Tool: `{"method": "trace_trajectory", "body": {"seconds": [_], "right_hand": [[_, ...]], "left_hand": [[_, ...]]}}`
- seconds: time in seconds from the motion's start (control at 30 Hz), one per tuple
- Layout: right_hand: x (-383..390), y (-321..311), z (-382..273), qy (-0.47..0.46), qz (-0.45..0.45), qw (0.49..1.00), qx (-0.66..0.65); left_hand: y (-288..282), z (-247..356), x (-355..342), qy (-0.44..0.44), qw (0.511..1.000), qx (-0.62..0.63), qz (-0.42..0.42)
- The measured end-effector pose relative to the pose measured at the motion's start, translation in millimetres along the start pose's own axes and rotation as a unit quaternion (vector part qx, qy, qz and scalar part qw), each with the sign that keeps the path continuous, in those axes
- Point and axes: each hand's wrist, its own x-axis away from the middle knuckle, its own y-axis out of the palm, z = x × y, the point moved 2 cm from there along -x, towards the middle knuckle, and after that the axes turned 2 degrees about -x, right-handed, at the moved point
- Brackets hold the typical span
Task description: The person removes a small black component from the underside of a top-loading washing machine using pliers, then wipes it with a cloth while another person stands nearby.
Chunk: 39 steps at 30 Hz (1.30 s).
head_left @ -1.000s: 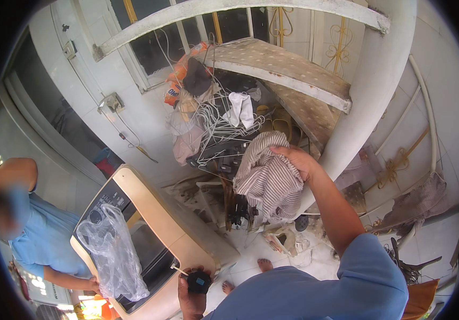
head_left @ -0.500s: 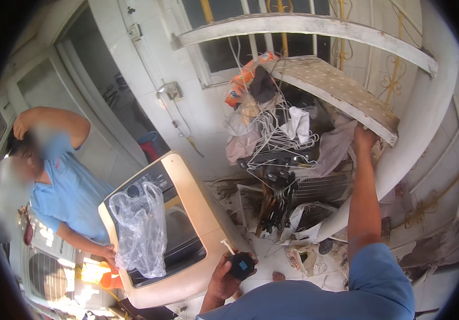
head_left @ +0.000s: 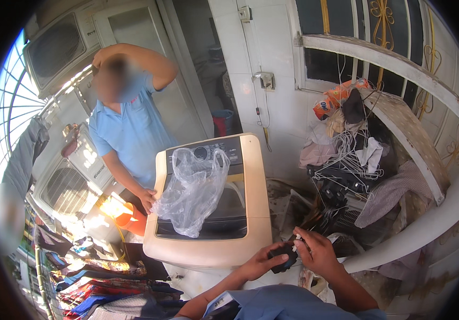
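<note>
My left hand is closed around a small, rounded black object, its thumb lying over the top. My right hand has come up beside it, fingers bent at a thin white stem that sticks up from the black object. What kind of part this is cannot be made out. Just beyond my left hand stands a beige top-loading washing machine, with a crumpled clear plastic bag lying over its lid and control panel.
Across the machine, a person in a blue shirt rests one hand on its edge. An orange bucket stands near them. Clothes hang at lower left. At right, wire hangers and cloths lie heaped below a curved white stair edge.
My right hand has left the stair edge and come down to the black object in my left hand. The view has swung left, so the washing machine sits nearer the middle.
</note>
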Motion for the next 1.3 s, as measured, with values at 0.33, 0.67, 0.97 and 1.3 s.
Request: {"method": "trace_trajectory", "body": {"seconds": [0.33,0.67,0.97,1.3], "right_hand": [[-27,-5,-48,-0.113,-0.104,0.964,0.219],[-30,-34,-112,-0.314,-0.037,0.938,0.141],[0,-43,-71,-0.112,-0.142,0.983,0.032],[19,-51,-67,-0.106,-0.038,0.993,0.043]], "left_hand": [[-5,-18,14,0.058,0.993,0.101,0.029],[21,22,23,0.13,0.973,0.191,-0.014],[30,31,14,0.098,0.96,0.214,-0.151],[38,24,3,0.055,0.971,0.161,-0.171]]}}
